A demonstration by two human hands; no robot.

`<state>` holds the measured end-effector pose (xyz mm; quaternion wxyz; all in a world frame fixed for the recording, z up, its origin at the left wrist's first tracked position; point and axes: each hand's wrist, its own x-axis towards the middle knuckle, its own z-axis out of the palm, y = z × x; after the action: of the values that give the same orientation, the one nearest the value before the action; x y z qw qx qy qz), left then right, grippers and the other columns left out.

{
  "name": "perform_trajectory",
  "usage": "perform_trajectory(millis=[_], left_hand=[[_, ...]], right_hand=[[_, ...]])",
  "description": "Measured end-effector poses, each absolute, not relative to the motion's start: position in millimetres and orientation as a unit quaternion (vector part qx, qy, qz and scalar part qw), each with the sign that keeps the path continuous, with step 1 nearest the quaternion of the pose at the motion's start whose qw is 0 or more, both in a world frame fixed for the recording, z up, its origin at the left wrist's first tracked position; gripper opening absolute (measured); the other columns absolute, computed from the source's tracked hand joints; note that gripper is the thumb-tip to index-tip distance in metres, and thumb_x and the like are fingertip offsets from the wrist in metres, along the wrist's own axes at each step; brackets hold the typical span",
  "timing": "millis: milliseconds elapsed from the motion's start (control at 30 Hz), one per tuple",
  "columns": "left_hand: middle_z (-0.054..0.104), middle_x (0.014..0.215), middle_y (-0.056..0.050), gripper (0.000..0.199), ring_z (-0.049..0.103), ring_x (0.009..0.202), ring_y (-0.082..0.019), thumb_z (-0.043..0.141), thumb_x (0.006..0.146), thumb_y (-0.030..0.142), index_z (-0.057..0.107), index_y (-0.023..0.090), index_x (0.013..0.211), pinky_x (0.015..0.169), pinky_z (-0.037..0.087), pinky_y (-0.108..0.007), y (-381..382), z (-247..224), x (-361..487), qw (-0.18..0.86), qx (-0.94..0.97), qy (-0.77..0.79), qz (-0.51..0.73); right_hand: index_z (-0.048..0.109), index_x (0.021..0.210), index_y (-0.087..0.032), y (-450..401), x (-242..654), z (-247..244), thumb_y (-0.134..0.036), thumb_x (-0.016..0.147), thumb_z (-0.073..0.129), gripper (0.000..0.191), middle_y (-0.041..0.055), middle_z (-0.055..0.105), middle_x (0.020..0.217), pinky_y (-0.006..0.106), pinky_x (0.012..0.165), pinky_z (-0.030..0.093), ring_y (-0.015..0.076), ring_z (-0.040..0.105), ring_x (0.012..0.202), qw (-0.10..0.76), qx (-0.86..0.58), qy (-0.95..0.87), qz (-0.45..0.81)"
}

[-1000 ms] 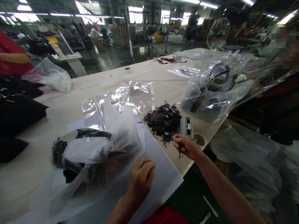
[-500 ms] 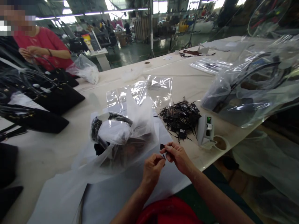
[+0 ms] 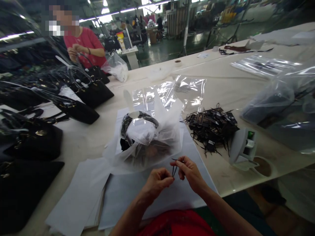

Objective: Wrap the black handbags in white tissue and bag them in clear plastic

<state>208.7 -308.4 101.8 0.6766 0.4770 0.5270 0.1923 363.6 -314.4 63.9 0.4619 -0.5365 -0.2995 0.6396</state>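
Note:
Near the front edge of the table, my left hand [image 3: 159, 179] pinches the lower end of a thin black cord [image 3: 174, 170]. The upper part of that cord is between the fingertips of my right hand [image 3: 188, 170], just to the right and slightly higher. Beyond my hands lies a bag in translucent plastic [image 3: 147, 149], its wrapped handles [image 3: 140, 119] standing up and white stuffing showing inside. A heap of black tags with cords [image 3: 211, 126] sits to the right, beside a grey-white tape dispenser [image 3: 243, 147].
Black handbags [image 3: 91, 93] line the left side. White sheets [image 3: 81, 193] are stacked at the front left. Clear plastic sleeves [image 3: 192, 88] lie behind the wrapped bag, and another plastic-covered bag [image 3: 283, 111] is at right. A person in red [image 3: 86, 42] stands at the back left.
The view has swung left, so things appear farther right. The small black tag seen at my right fingertips no longer shows, and the cord between my hands is more visible.

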Motion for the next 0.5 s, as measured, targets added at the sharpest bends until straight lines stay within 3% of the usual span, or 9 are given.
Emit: perform_trajectory(millis=[167,267,367,433,500], left_hand=[[0.044,0.056,0.004,0.021,0.038,0.054,-0.009,0.057,0.065,0.035,0.049,0.016,0.06,0.053,0.029,-0.023,-311.7,101.1,191.4,0.631,0.49,0.555,0.231],[0.051,0.057,0.001,0.016,0.046,0.053,-0.012,0.053,0.066,0.033,0.049,0.017,0.063,0.054,0.035,-0.025,-311.6,102.6,183.0,0.622,0.503,0.558,0.219],[0.054,0.059,0.0,0.012,0.048,0.053,-0.012,0.048,0.072,0.027,0.048,0.018,0.064,0.054,0.036,-0.024,-309.7,110.7,173.4,0.565,0.565,0.566,0.2],[0.055,0.06,0.0,0.013,0.049,0.055,-0.012,0.046,0.075,0.022,0.047,0.018,0.063,0.055,0.035,-0.024,-306.9,119.5,165.1,0.499,0.623,0.575,0.182],[0.059,0.062,-0.001,0.015,0.053,0.058,-0.013,0.046,0.078,0.017,0.047,0.018,0.063,0.057,0.035,-0.024,-303.3,128.9,155.2,0.448,0.663,0.58,0.153]], right_hand=[[0.051,0.069,-0.021,-321.5,349.2,53.3,-0.05,0.074,0.059,0.03,-0.0007,0.057,0.06,0.026,0.044,0.037,0.0109,0.044,0.045,0.411,-0.582,-0.416,0.565],[0.062,0.079,-0.022,-321.5,335.6,60.5,-0.045,0.078,0.058,0.023,0.0047,0.061,0.079,0.031,0.069,0.046,0.0188,0.056,0.075,0.44,-0.554,-0.528,0.471],[0.063,0.101,-0.024,-315.8,317.8,71.3,-0.045,0.082,0.054,0.03,0.0063,0.063,0.103,0.033,0.086,0.043,0.022,0.055,0.098,0.433,-0.457,-0.563,0.536],[0.064,0.099,-0.022,-310.7,305.9,75.3,-0.048,0.084,0.051,0.032,0.0044,0.064,0.093,0.03,0.08,0.045,0.0194,0.058,0.089,0.396,-0.398,-0.538,0.629],[0.064,0.088,-0.02,-306.8,296.3,75.6,-0.051,0.084,0.05,0.034,0.0005,0.06,0.07,0.026,0.064,0.045,0.0142,0.055,0.066,0.372,-0.354,-0.489,0.705]])
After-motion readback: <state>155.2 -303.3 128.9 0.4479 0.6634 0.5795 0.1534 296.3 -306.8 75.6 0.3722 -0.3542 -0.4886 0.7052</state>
